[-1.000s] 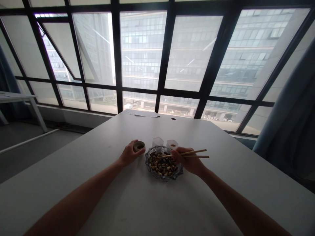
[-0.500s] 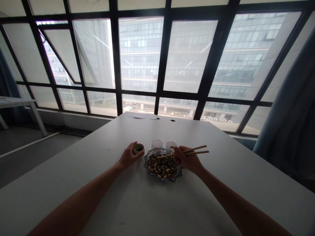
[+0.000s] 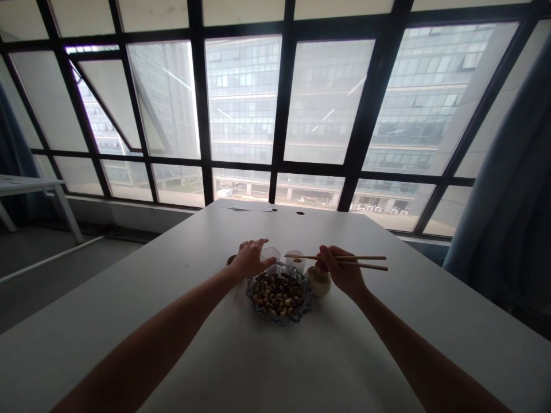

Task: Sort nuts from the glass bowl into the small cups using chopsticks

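My right hand grips a pair of wooden chopsticks, their tips over a small clear cup with a little food in it. Fingers apart, my left hand reaches toward another clear cup; whether it touches that cup I cannot tell. A scalloped glass bowl of mixed nuts or seeds stands between my hands. Right of the bowl, below my right hand, sits a round pale cup. A dark-rimmed cup is mostly hidden behind my left hand.
All of this stands on a wide white table. Papers lie at its far end, by a round hole. Large windows rise beyond. A blue curtain hangs at right, and another white table stands at left.
My left hand has let go of the dark-rimmed cup and moved right toward the clear cups. The chopsticks have lifted from the bowl to the right clear cup.
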Available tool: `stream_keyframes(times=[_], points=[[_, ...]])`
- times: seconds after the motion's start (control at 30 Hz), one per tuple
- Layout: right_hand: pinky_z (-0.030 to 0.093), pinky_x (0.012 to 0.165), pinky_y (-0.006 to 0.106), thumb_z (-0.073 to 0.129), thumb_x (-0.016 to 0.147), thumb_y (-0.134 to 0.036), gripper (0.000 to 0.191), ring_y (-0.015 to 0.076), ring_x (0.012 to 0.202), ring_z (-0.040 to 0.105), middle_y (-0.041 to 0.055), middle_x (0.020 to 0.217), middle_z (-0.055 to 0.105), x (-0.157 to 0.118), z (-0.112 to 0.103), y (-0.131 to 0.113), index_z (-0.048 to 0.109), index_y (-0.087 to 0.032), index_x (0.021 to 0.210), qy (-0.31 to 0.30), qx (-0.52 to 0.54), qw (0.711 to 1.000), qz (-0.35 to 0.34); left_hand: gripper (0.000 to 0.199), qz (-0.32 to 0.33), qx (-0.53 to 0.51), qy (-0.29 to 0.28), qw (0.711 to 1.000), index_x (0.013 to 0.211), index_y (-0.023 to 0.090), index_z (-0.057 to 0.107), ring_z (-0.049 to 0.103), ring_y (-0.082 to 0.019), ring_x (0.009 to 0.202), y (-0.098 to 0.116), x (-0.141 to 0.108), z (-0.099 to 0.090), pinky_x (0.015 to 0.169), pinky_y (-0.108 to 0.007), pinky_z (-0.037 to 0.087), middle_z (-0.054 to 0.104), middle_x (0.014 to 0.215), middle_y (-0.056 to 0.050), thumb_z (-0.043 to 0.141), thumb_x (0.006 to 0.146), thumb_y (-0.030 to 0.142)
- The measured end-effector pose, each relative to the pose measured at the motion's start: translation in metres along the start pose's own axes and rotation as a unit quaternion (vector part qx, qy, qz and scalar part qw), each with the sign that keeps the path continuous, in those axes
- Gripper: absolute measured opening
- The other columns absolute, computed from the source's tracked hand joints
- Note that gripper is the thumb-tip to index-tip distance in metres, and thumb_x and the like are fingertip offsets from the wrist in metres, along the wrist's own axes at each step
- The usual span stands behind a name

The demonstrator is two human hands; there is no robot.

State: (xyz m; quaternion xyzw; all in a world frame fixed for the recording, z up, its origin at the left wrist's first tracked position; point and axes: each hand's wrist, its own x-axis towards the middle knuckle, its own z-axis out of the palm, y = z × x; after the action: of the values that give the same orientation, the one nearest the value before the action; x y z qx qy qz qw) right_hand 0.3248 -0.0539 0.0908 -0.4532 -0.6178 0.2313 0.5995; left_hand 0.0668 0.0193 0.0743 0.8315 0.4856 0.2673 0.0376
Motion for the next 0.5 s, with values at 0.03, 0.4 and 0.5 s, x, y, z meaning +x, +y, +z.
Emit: stream_keyframes(times=[0.03,0.4,0.5], points=[[0.05,0.043,0.023,0.066,0.078,-0.071,0.055,0.0137,0.044,0.061,0.0054,0.056,0.067,0.0,-0.001,-0.001,0.068,-0.017,0.068,0.004,0.003,1.0,-0.001,0.069,-0.007,0.009,-0.019,1.0,0.141,0.014,0.049,0.057,-0.034,0.129,0.005,0.007,0.002,0.113,-0.049,0.037,0.063,0.136,-0.018,0.064,0.084,0.051],[0.048,0.04,0.026,0.066,0.075,-0.076,0.059,0.0147,0.04,0.058,0.0066,0.054,0.068,0.009,-0.005,0.009,0.065,-0.017,0.067,0.051,0.034,0.998,0.024,0.07,0.02,-0.083,0.023,0.996,0.133,0.018,0.053,0.063,-0.037,0.115,-0.013,0.028,0.028,0.098,-0.051,0.05,0.07,0.118,-0.016,0.079,0.069,0.029],[0.045,0.038,0.026,0.069,0.071,-0.077,0.06,0.0151,0.039,0.058,0.007,0.053,0.067,0.013,-0.006,0.012,0.065,-0.017,0.068,0.085,0.077,0.992,0.048,0.069,0.111,-0.089,0.078,0.987,0.135,0.02,0.052,0.058,-0.034,0.12,-0.017,0.024,0.024,0.101,-0.049,0.05,0.065,0.126,-0.014,0.077,0.07,0.019]])
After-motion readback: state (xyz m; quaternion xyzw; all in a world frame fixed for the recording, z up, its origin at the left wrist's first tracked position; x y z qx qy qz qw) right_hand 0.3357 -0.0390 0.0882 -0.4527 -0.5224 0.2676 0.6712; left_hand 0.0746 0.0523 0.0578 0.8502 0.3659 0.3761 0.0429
